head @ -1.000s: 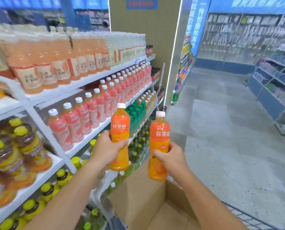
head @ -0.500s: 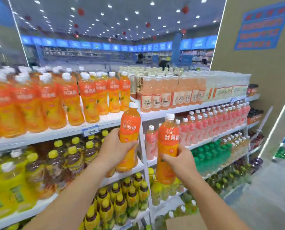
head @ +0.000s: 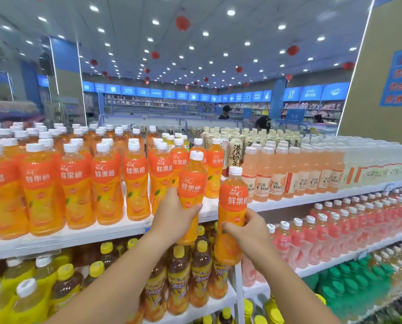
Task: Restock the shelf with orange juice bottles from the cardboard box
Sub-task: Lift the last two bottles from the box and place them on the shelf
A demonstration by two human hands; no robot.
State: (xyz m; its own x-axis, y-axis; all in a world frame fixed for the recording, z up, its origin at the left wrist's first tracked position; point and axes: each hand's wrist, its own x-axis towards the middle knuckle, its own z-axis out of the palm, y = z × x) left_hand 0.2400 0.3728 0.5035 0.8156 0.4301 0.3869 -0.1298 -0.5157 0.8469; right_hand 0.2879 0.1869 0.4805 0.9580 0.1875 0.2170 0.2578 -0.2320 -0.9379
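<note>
My left hand (head: 173, 219) grips an orange juice bottle (head: 191, 183) with a white cap, held upright at the front edge of the top shelf (head: 221, 210). My right hand (head: 248, 232) holds a second orange juice bottle (head: 232, 206) upright, lower and to the right, in front of the shelf edge. Several matching orange juice bottles (head: 78, 183) stand in rows on the top shelf to the left. A bare gap of white shelf lies just behind the two held bottles. The cardboard box is out of view.
Pale peach drink bottles (head: 279, 176) fill the top shelf to the right. Yellow-capped tea bottles (head: 179, 277) stand on the shelf below, pink drinks (head: 331, 232) at the right, green-capped bottles (head: 352, 279) lower. People stand far back in the store.
My view has swung from the box and aisle up to the top shelf. Both hands have carried their bottles up and toward the shelf's front edge.
</note>
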